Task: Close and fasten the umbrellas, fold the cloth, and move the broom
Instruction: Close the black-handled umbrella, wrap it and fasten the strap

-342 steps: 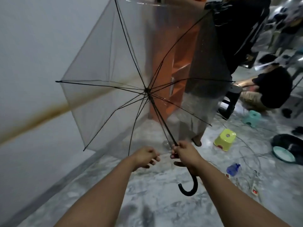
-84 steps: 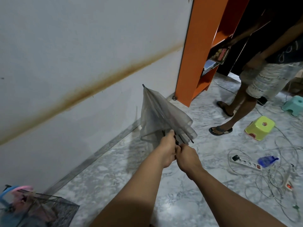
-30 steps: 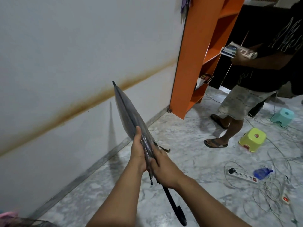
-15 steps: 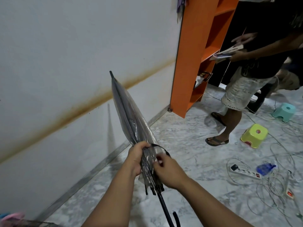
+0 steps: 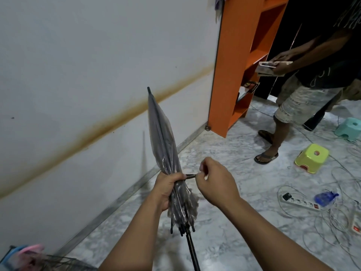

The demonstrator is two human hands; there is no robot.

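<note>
Umbrella [image 5: 166,153]: furled, tip at 12 o'clock. Left hand [image 5: 166,189] clamps canopy, keeping folds bunched; right hand [image 5: 214,182] pinches strap [image 5: 190,176], pulled toward 3 o'clock for fastening.

Indoor light, moderately dim, cool cast; white wall [image 5: 78,55] evenly lit, no glare. Folded umbrella [image 5: 164,149] throws a thin soft shadow on the wall just left of the fingers [image 5: 176,177]. Doorway area far above-right of the fingers nearly black. Wide-angle bending: orange shelf [image 5: 220,75] leans. Basket [image 5: 29,259] in bottom-left corner blurred; centre reasonably sharp.
</note>
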